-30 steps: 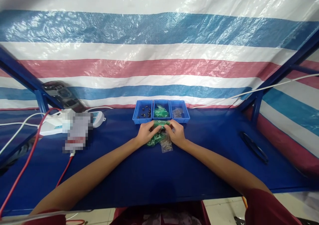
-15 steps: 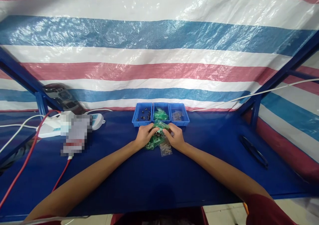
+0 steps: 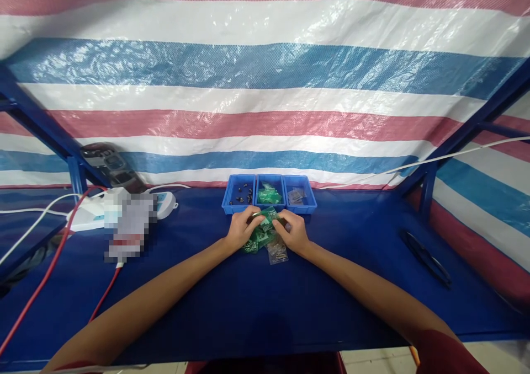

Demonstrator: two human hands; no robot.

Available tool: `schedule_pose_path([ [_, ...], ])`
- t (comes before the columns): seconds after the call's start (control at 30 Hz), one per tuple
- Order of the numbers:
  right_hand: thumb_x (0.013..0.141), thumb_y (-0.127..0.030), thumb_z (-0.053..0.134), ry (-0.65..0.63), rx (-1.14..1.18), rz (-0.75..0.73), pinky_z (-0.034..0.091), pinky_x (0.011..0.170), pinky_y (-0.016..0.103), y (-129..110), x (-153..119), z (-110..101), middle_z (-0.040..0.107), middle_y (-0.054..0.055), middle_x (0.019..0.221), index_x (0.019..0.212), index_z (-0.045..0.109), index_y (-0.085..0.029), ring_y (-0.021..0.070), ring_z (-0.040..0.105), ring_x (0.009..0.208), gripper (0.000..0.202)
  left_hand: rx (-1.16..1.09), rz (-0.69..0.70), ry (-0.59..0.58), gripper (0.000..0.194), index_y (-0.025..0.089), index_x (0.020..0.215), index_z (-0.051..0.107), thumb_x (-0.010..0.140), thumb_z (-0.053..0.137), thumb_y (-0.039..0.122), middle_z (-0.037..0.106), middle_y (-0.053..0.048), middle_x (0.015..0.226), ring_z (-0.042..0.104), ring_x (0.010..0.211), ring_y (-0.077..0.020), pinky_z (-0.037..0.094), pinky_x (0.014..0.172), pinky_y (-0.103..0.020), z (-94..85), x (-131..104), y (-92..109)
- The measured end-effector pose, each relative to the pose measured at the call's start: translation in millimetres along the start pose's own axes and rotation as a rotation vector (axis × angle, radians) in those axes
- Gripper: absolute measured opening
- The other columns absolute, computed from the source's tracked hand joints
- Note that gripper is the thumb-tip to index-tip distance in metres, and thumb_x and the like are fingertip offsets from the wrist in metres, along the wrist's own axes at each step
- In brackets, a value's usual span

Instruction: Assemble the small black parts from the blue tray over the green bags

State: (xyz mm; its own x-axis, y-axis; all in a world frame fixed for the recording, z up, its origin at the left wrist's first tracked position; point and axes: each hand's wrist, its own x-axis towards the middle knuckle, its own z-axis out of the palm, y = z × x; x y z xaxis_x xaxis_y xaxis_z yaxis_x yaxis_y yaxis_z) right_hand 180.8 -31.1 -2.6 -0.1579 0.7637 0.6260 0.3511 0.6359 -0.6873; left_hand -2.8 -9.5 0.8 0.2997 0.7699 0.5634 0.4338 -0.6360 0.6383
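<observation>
Between my two hands is a small green plastic bag (image 3: pixel 268 217), pinched at its left side by my left hand (image 3: pixel 243 228) and at its right side by my right hand (image 3: pixel 293 230). Both hands are closed, thumbs pressed on the film. Under it, on the blue table, lie more green bags (image 3: pixel 257 241) and a clear bag (image 3: pixel 277 252) with small brass-coloured pieces inside. Just beyond my fingers stand three joined blue trays: the left tray (image 3: pixel 226 204) holds loose dark metal parts, the middle tray (image 3: pixel 271 206) green bags, the right tray (image 3: pixel 312 203) clear bags.
A white power strip (image 3: pixel 83 219) with white and red cables stands at the left, beside a blurred-out object (image 3: pixel 131 225). Behind it is a dark packaged item (image 3: pixel 111 164). Dark glasses (image 3: pixel 425 257) lie at the right. A striped tarp (image 3: pixel 265 98) hangs behind the table (image 3: pixel 265 308).
The green bag between my hands has tilted and bunched, and its contents show less clearly. Both hands keep their grip. The whole view has shifted slightly.
</observation>
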Motion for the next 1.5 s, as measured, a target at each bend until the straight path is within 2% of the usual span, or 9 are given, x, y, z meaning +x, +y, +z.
schedule_pose_path([
  [0.17,0.086,-0.039,0.051,0.150,0.117,0.221,0.038,0.050,0.023,2,12,-4,0.047,-0.003,0.055,0.075,0.058,-0.017,0.0114,0.045,0.050,0.026,-0.175,-0.015,0.027,0.034,0.019,0.120,0.036,0.090,0.049,0.030,0.056,0.002,0.076,0.043,0.045,-0.0044,0.033,0.045,-0.016,4.4,0,-3],
  [0.37,0.083,-0.040,0.054,0.239,0.164,0.368,0.042,0.046,0.023,11,51,-21,0.058,-0.001,0.059,0.085,0.062,-0.016,0.0121,0.053,0.047,0.026,-0.183,-0.046,0.026,0.033,0.020,0.120,0.037,0.090,0.048,0.031,0.057,0.001,0.080,0.040,0.044,-0.0032,0.031,0.043,-0.016,6.2,0,-5],
  [0.57,0.081,-0.035,0.057,0.072,0.013,0.347,0.049,0.053,0.025,12,74,-36,0.068,0.005,0.088,0.113,0.059,-0.018,0.0150,0.064,0.059,0.036,-0.178,-0.049,0.021,0.031,0.019,0.119,0.039,0.092,0.045,0.033,0.056,0.002,0.076,0.041,0.044,-0.0038,0.033,0.045,-0.017,5.8,-2,-4],
  [0.67,0.082,-0.030,0.056,-0.007,-0.084,0.253,0.048,0.055,0.025,2,70,-44,0.068,0.003,0.081,0.098,0.064,-0.017,0.0129,0.061,0.055,0.022,-0.170,-0.049,0.019,0.030,0.019,0.118,0.040,0.092,0.044,0.033,0.056,0.002,0.075,0.041,0.044,-0.0041,0.033,0.044,-0.017,5.7,-2,-4],
  [0.77,0.081,-0.023,0.058,-0.261,-0.166,0.134,0.043,0.055,0.024,-9,61,-49,0.067,0.001,0.071,0.082,0.067,-0.018,0.0129,0.059,0.057,0.011,-0.156,-0.057,0.014,0.029,0.019,0.117,0.040,0.092,0.044,0.032,0.057,0.002,0.075,0.043,0.044,-0.0047,0.033,0.045,-0.017,5.1,-2,-3],
  [0.9,0.081,-0.018,0.061,-0.520,-0.265,0.071,0.036,0.053,0.022,-16,48,-41,0.064,-0.001,0.065,0.083,0.069,-0.019,0.0114,0.056,0.055,0.008,-0.143,-0.066,0.015,0.028,0.019,0.117,0.041,0.092,0.044,0.032,0.058,0.002,0.075,0.047,0.047,-0.0058,0.036,0.047,-0.018,3.8,-1,-1],
  [1.1,0.081,-0.023,0.065,-0.608,-0.484,-0.083,0.039,0.060,0.024,-13,28,-15,0.061,0.003,0.080,0.096,0.065,-0.018,0.0146,0.057,0.068,0.016,-0.143,-0.068,0.033,0.028,0.019,0.117,0.042,0.092,0.043,0.032,0.059,0.001,0.076,0.052,0.052,-0.0072,0.040,0.051,-0.019,2.4,-2,-1],
  [1.3,0.086,-0.033,0.060,-0.636,-0.600,-0.049,0.043,0.063,0.025,-9,18,-5,0.060,0.006,0.093,0.116,0.058,-0.020,0.0169,0.060,0.075,0.032,-0.168,-0.070,0.037,0.028,0.018,0.116,0.043,0.092,0.044,0.031,0.059,0.001,0.075,0.054,0.055,-0.0079,0.042,0.053,-0.019,2.7,-2,-1],
  [1.5,0.090,-0.036,0.052,-0.606,-0.622,-0.050,0.044,0.065,0.026,-5,13,2,0.062,0.008,0.097,0.118,0.057,-0.019,0.0195,0.062,0.081,0.033,-0.170,-0.090,0.040,0.027,0.018,0.115,0.043,0.092,0.043,0.032,0.060,0.000,0.077,0.056,0.058,-0.0086,0.043,0.055,-0.020,2.6,-2,0],
])
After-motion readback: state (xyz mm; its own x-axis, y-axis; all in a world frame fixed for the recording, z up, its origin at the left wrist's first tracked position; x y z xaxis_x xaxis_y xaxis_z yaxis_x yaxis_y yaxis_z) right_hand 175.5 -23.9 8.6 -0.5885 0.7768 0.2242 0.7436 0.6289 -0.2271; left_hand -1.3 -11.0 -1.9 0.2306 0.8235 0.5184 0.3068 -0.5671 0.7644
